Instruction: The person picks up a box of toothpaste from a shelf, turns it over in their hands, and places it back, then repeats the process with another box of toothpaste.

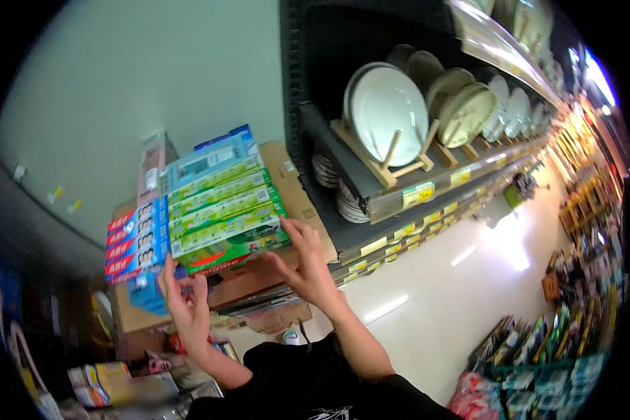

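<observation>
Several green toothpaste boxes [224,210] lie side by side in a stack on a brown cardboard surface [308,217]. My left hand [185,297] is at their near left corner, fingers apart, close to the blue and red toothpaste boxes [136,241]. At the right end of the green boxes is my right hand [304,259], its fingers spread and the fingertips at the box edge. Light blue boxes [206,164] lie behind the green ones. A pale pink box [154,164] stands at the back left.
A dark shelf [371,189] to the right holds white plates [388,115] on wooden racks [392,164]. Beyond it runs an aisle floor [434,294] with goods on the far side. Printed packets [101,383] are at the lower left.
</observation>
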`<move>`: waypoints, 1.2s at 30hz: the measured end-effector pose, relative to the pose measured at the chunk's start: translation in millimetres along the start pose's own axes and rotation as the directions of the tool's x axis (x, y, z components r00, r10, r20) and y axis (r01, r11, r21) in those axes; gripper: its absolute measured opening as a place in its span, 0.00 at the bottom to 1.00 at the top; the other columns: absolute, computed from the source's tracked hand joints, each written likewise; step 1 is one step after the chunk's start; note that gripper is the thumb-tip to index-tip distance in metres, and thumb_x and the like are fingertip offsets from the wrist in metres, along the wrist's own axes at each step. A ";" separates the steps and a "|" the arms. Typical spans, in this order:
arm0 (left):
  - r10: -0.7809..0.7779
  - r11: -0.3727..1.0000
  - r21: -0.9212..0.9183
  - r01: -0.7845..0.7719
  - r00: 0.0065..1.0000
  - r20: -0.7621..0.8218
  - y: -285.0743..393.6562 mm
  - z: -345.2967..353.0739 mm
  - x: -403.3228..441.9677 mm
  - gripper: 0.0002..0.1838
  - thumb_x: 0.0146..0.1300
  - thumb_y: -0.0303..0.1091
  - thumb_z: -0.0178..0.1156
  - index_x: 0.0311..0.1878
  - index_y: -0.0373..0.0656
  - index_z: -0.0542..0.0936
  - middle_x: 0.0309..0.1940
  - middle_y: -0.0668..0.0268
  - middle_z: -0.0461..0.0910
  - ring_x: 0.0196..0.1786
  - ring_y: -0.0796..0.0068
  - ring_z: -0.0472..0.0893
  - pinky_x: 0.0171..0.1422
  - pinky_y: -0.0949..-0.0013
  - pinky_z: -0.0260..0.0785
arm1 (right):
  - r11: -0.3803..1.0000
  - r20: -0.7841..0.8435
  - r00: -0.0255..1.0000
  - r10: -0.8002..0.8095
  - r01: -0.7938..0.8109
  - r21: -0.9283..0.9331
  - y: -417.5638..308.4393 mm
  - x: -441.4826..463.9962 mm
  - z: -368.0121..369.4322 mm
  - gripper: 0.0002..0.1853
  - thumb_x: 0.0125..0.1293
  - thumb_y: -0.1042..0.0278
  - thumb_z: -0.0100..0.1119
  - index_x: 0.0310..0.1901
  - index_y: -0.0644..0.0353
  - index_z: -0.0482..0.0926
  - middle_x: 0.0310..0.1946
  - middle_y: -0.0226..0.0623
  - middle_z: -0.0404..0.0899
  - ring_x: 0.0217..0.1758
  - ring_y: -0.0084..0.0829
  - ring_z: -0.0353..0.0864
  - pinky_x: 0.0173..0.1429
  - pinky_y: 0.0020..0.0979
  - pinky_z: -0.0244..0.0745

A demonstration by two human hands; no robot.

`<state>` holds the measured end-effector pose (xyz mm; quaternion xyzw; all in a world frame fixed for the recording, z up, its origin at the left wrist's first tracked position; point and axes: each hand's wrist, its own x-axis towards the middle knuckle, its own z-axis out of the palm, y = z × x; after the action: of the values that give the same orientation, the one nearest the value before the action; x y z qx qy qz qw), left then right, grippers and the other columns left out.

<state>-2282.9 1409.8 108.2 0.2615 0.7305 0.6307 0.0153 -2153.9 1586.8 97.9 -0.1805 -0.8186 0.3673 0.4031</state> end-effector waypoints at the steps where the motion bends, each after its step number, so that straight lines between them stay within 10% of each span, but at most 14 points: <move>1: 0.037 0.998 0.045 -0.038 0.999 0.012 0.0 -3.2 0.9 0.33 0.63 0.35 0.60 0.69 0.40 0.60 0.55 0.65 0.64 0.35 0.83 0.68 0.34 0.79 0.61 | 0.998 -0.009 1.000 0.008 -0.008 -0.061 -3.9 1.0 2.1 0.32 0.56 0.68 0.65 0.61 0.69 0.65 0.55 0.51 0.67 0.57 0.47 0.66 0.61 0.38 0.62; 9: -0.005 0.982 -0.185 0.025 0.994 0.109 3.3 -32.9 0.1 0.43 0.61 0.51 0.61 0.70 0.33 0.55 0.60 0.60 0.66 0.43 0.75 0.69 0.52 0.70 0.64 | 0.998 -0.112 0.992 -0.064 0.064 -0.003 -58.6 -9.9 -10.8 0.40 0.50 0.70 0.69 0.65 0.60 0.62 0.62 0.47 0.58 0.58 0.44 0.61 0.60 0.37 0.61; 12: -0.202 0.961 -0.220 0.167 0.969 -0.144 35.1 -9.4 -9.6 0.44 0.59 0.64 0.54 0.71 0.44 0.57 0.50 0.59 0.74 0.38 0.79 0.69 0.39 0.74 0.62 | 0.990 -0.197 0.974 -0.112 0.127 0.066 -77.2 -28.0 -25.0 0.40 0.50 0.69 0.70 0.66 0.59 0.62 0.64 0.48 0.56 0.59 0.44 0.61 0.61 0.38 0.61; 13: 0.051 0.977 -0.204 -0.054 0.999 -0.020 1.7 -20.8 -10.4 0.42 0.62 0.60 0.53 0.71 0.43 0.55 0.57 0.54 0.70 0.43 0.73 0.73 0.45 0.68 0.67 | 0.980 -0.247 0.956 -0.157 0.182 0.084 -79.2 -35.1 -30.3 0.40 0.50 0.70 0.70 0.66 0.57 0.62 0.66 0.52 0.54 0.62 0.46 0.60 0.62 0.40 0.61; 16: 0.234 0.443 -0.844 0.302 0.870 0.434 -0.5 -0.4 -10.2 0.48 0.51 0.45 0.70 0.70 0.39 0.54 0.54 0.57 0.71 0.51 0.63 0.74 0.54 0.63 0.68 | 0.954 -0.397 0.885 -0.245 0.294 0.067 -73.1 -59.1 -44.1 0.41 0.50 0.70 0.70 0.66 0.56 0.60 0.66 0.56 0.52 0.63 0.49 0.61 0.61 0.43 0.62; 21: 0.383 0.522 -0.754 0.398 0.681 0.625 -4.8 36.3 -22.0 0.53 0.52 0.51 0.67 0.72 0.40 0.46 0.62 0.54 0.65 0.50 0.61 0.75 0.49 0.60 0.73 | 0.966 -0.631 0.732 -0.257 0.210 -0.149 -80.9 -97.8 -78.1 0.40 0.52 0.75 0.66 0.67 0.56 0.58 0.61 0.55 0.56 0.65 0.49 0.60 0.64 0.44 0.60; 24: 0.081 0.541 -0.511 0.668 0.563 0.823 -7.1 67.9 -5.6 0.41 0.64 0.53 0.55 0.72 0.40 0.51 0.57 0.53 0.70 0.48 0.68 0.75 0.54 0.65 0.67 | 0.982 -0.752 0.633 -0.186 0.103 -0.157 -90.2 -118.8 -104.6 0.40 0.51 0.76 0.66 0.66 0.59 0.58 0.60 0.52 0.56 0.64 0.46 0.60 0.65 0.42 0.58; 26: 0.307 0.810 -0.532 0.248 0.594 0.744 14.1 91.7 -16.6 0.36 0.64 0.49 0.56 0.68 0.39 0.57 0.56 0.54 0.70 0.52 0.65 0.74 0.57 0.63 0.65 | 0.980 -0.836 0.514 -0.193 0.064 -0.187 -86.8 -137.0 -120.1 0.40 0.51 0.73 0.68 0.65 0.63 0.59 0.56 0.46 0.57 0.60 0.39 0.62 0.65 0.36 0.57; 29: 0.666 0.742 -0.465 -0.483 0.447 0.597 55.6 127.4 -56.1 0.28 0.63 0.44 0.59 0.61 0.37 0.68 0.54 0.54 0.70 0.56 0.60 0.71 0.62 0.61 0.63 | 0.984 -0.925 0.345 -0.161 -0.011 -0.175 -90.5 -170.0 -151.5 0.40 0.51 0.65 0.71 0.64 0.65 0.60 0.50 0.38 0.59 0.53 0.31 0.63 0.59 0.31 0.60; 33: 0.576 0.714 -0.642 0.280 0.287 0.765 79.4 169.4 -115.8 0.41 0.62 0.43 0.61 0.70 0.32 0.52 0.59 0.55 0.70 0.57 0.66 0.72 0.63 0.64 0.62 | 0.973 -0.974 0.151 -0.169 -0.134 -0.190 -102.7 -221.1 -186.7 0.43 0.50 0.48 0.71 0.61 0.65 0.62 0.43 0.34 0.60 0.47 0.27 0.64 0.54 0.29 0.61; 36: 0.602 0.701 -0.614 0.363 0.160 0.782 140.3 189.3 -161.8 0.42 0.61 0.45 0.62 0.69 0.31 0.55 0.59 0.55 0.70 0.57 0.68 0.71 0.63 0.66 0.60 | 0.938 -0.961 0.087 -0.264 -0.209 -0.277 -120.0 -254.4 -217.6 0.42 0.51 0.46 0.70 0.60 0.65 0.63 0.43 0.34 0.60 0.46 0.27 0.64 0.53 0.28 0.61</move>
<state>-2025.7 1527.3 150.2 0.6383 0.2132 0.5258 0.5203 -1826.2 1455.6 141.5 -0.4322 -0.3816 -0.0101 0.8170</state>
